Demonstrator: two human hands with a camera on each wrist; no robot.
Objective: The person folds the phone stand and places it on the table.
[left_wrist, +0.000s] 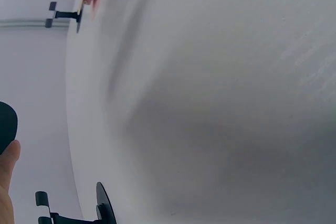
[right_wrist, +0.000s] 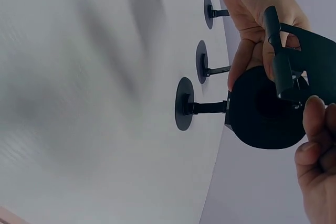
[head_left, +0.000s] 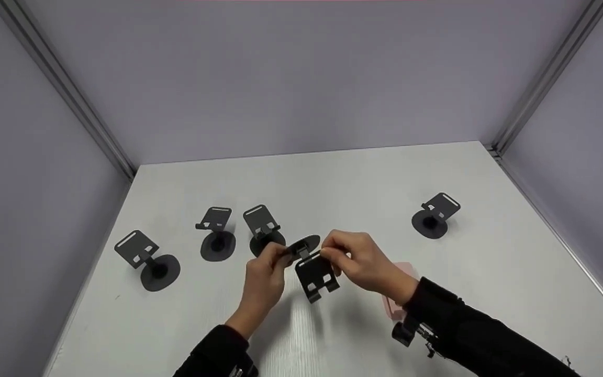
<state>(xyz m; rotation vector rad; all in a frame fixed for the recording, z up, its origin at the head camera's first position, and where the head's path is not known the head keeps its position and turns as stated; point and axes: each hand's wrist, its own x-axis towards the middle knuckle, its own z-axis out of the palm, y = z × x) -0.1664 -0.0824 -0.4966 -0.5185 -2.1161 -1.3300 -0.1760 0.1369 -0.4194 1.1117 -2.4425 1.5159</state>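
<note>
Both hands hold a dark phone stand (head_left: 312, 275) raised over the table. My left hand (head_left: 265, 280) pinches the rim of its round base (right_wrist: 247, 124). With thumb and fingers my right hand (head_left: 359, 262) pinches the edge of the slotted plate near its upper corner. The plate hangs with its two hooked lips downward in the head view. In the right wrist view the left hand (right_wrist: 257, 9) comes from above and the right hand (right_wrist: 320, 166) from below. Only part of the left hand (left_wrist: 6, 182) shows at the left wrist view's edge.
Similar stands stand on the white table (head_left: 202, 324): one far left (head_left: 159, 275), a second stand (head_left: 218, 246), a third stand (head_left: 259, 217) just behind my left hand, and one at right (head_left: 430, 225). A pink object (head_left: 393, 310) lies partly under my right forearm. Pale walls (head_left: 301, 78) enclose the table.
</note>
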